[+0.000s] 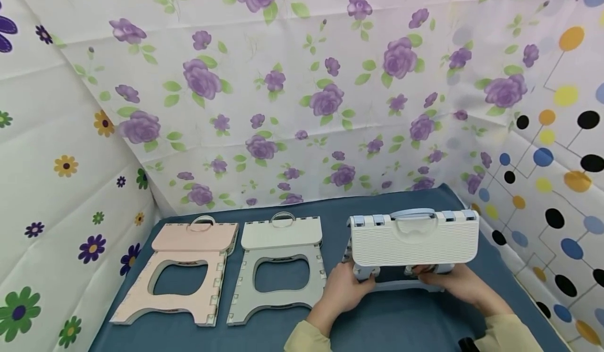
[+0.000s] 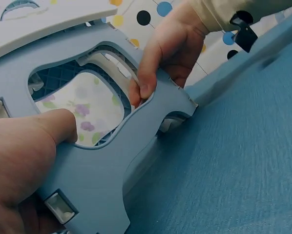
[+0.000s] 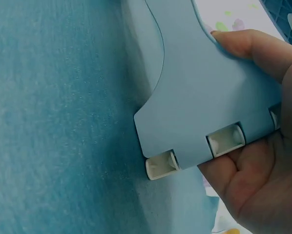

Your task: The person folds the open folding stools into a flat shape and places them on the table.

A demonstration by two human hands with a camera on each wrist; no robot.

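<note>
A folding step stool [image 1: 415, 247] with a white textured top and light blue legs is held at the right side of the table. The top's handle [image 1: 412, 214] points toward the back. My left hand [image 1: 343, 288] grips the left side of the blue leg panel [image 2: 94, 180], thumb over the edge of its cutout. On the opposite side my right hand [image 1: 464, 285] holds the same panel, its thumb [image 3: 248, 44] on the face and its fingers behind. In the head view the white top hides much of the legs.
A pink folding stool [image 1: 195, 236] lies flat at the left. Beside it lies a grey-green one [image 1: 283, 235] with a paler top, close to my left hand. Dark blue cloth [image 1: 377, 326] covers the table. Patterned fabric [image 1: 302, 105] hangs at the back and both sides.
</note>
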